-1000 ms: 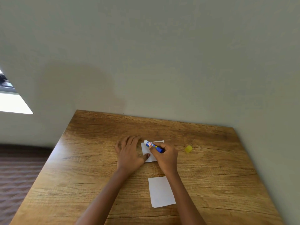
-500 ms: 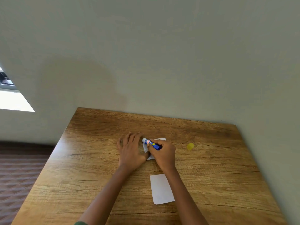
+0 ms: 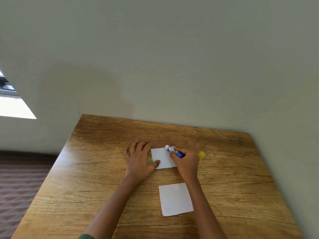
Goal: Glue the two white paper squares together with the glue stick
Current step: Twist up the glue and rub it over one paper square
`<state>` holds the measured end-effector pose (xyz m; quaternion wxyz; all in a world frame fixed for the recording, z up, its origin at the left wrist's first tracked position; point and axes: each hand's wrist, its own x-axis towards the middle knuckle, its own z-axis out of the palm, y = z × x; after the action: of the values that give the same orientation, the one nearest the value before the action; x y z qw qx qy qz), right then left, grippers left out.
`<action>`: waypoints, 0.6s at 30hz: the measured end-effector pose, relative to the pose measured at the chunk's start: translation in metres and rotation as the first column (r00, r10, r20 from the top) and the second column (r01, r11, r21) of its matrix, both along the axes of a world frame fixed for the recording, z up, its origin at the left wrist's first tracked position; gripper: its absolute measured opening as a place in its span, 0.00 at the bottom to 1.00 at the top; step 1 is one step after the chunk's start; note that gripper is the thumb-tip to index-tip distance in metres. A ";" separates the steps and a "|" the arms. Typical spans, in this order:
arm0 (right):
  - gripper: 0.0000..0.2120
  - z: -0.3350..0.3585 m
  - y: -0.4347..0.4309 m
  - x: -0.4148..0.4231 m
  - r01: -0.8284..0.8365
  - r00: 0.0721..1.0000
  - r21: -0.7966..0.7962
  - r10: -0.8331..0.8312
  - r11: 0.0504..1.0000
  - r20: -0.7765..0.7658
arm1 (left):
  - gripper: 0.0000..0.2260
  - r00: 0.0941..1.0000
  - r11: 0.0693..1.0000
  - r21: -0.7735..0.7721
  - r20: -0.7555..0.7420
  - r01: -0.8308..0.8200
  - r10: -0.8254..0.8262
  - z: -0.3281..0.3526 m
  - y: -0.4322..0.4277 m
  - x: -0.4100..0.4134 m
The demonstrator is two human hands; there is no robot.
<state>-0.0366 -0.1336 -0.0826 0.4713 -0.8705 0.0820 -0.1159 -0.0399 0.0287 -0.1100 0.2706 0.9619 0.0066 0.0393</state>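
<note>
Far paper square (image 3: 162,158): flat, mid-table (image 3: 103,169).
Glue stick (image 3: 174,150): tip now near its 1 o'clock corner, having shifted rightward along the far edge; coating probably under way.
Right hand (image 3: 187,163): curled round the stick.
Left hand (image 3: 139,160): flat, fingers spread, thumb pinning the 7 o'clock corner.
Second paper square (image 3: 175,199): at 6 o'clock, untouched.
Yellow cap (image 3: 201,155): at 3 o'clock.

Soft, even daylight comes from the window (image 3: 15,107) at the left, itself blown out to white. A broad, faint shadow falls on the wall (image 3: 172,57), and a pale sheen lies on the wooden table (image 3: 103,187). Wide-angle distortion bends the edges, and detail is slightly soft.
</note>
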 end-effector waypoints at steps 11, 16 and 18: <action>0.16 0.002 -0.019 0.001 0.104 0.994 -0.014 -0.104 0.994 -0.027 | 0.16 0.995 0.993 0.054 -0.012 0.104 -0.104 0.003 0.001 -0.003; 0.14 0.004 -0.024 -0.007 0.098 0.995 -0.013 -0.099 0.995 -0.016 | 0.14 0.994 0.994 0.044 -0.023 0.104 -0.103 0.004 0.001 -0.003; 0.14 0.005 -0.026 -0.014 0.094 0.996 -0.013 -0.094 0.996 -0.012 | 0.14 0.994 0.994 0.048 -0.033 0.102 -0.101 0.004 0.001 -0.003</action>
<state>-0.0504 -0.1592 -0.0779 0.4596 -0.8692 0.1250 -0.1331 -0.0427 0.0296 -0.1063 0.2482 0.9678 -0.0393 0.0110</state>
